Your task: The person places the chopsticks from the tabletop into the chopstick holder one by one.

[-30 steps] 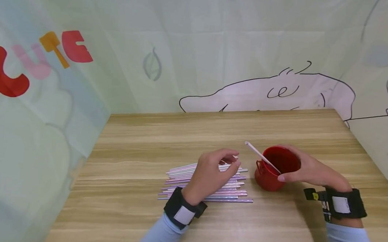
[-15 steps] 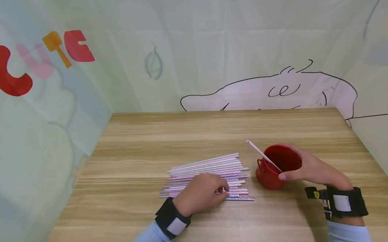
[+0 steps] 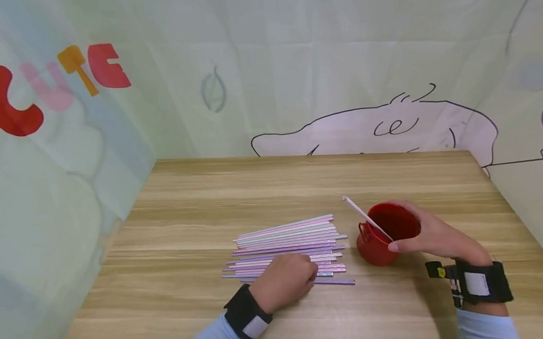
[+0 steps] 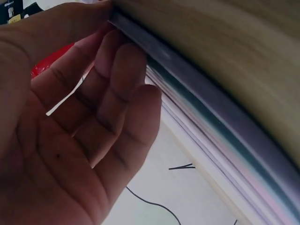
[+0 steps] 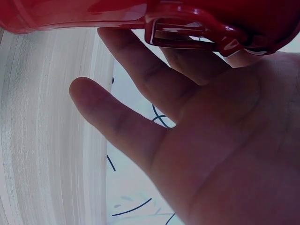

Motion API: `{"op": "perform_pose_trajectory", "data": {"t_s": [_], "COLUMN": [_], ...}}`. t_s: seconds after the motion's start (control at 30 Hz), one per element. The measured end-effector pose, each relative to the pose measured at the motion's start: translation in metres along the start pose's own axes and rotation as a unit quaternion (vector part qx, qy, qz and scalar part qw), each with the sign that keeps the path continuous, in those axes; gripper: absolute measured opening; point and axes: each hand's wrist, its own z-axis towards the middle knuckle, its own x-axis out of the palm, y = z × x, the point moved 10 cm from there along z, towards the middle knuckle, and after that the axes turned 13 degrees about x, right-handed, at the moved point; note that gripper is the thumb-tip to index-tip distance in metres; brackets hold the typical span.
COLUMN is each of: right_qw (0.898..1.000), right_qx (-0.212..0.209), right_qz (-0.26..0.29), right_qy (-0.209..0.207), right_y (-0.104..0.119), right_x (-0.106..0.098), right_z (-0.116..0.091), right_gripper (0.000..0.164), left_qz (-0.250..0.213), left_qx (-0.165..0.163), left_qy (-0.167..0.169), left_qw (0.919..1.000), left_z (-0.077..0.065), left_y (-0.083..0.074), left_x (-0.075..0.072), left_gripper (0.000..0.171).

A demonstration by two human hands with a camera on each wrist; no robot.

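Observation:
On the table lies a row of pastel paper straws (image 3: 286,234), pink, white and purple. At its near edge my left hand (image 3: 286,283) pinches a purple straw (image 3: 338,282) between thumb and forefinger; in the left wrist view that purple straw (image 4: 211,98) runs from the fingertips along the tabletop. My right hand (image 3: 440,241) grips a small red bucket (image 3: 372,250) by its rim and side. One pale straw (image 3: 363,215) leans inside it, its upper end sticking out to the left. In the right wrist view, fingers (image 5: 145,70) lie against the bucket beside its handle loop (image 5: 187,44).
The wood-grain table (image 3: 196,196) carries the straws left of the bucket. Behind it and at both sides hangs a printed cloth backdrop (image 3: 174,82) with cartoon figures and coloured letters.
My left hand has come down from over the middle of the straws to their near edge, and its fingers have closed on the nearest straw. The right hand and bucket stay put.

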Motion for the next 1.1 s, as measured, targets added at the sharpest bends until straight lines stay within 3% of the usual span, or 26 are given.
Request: {"op": "perform_pose_trajectory", "data": {"t_s": [0.17, 0.27, 0.33, 0.4, 0.53, 0.67, 0.8, 1.0, 1.1], "right_qw": [1.0, 1.0, 1.0, 1.0, 1.0, 1.0, 1.0, 1.0, 1.0], "right_qx": [-0.005, -0.006, -0.006, -0.006, -0.01, -0.009, -0.005, -0.005, 0.002], "right_qz": [0.001, 0.0, -0.002, -0.002, -0.003, -0.008, -0.01, -0.02, -0.027], "right_qy": [0.003, 0.003, 0.001, -0.001, -0.004, -0.003, -0.007, -0.009, -0.009], "right_y": [0.0, -0.001, -0.002, -0.003, -0.002, -0.001, 0.0, 0.001, 0.001], "right_x": [0.002, 0.002, 0.002, 0.002, 0.001, 0.001, -0.001, 0.0, 0.001], "right_z": [0.0, -0.002, -0.003, -0.003, -0.003, -0.004, -0.006, -0.004, -0.002], "right_gripper": [0.075, 0.075, 0.075, 0.075, 0.074, 0.075, 0.075, 0.075, 0.076], "left_qz": [0.027, 0.017, -0.005, -0.039, -0.133, -0.188, -0.234, -0.293, -0.308], "left_qx": [0.029, 0.047, 0.053, 0.056, 0.062, 0.077, 0.086, 0.091, 0.083], "left_qy": [0.006, 0.018, 0.026, 0.023, -0.03, -0.121, -0.186, -0.287, -0.352], "left_qw": [0.9992, 0.9986, 0.9982, 0.9974, 0.9886, 0.9717, 0.9505, 0.9075, 0.8802], "left_z": [0.001, 0.004, 0.006, 0.009, 0.015, 0.019, 0.023, 0.021, 0.015], "left_y": [-0.013, -0.02, -0.024, -0.026, -0.027, -0.024, -0.019, -0.007, 0.001], "left_x": [-0.002, -0.004, -0.007, -0.016, -0.046, -0.079, -0.099, -0.124, -0.138], "left_gripper": [0.017, 0.011, 0.003, 0.008, 0.016, 0.015, 0.017, 0.016, 0.016]}}
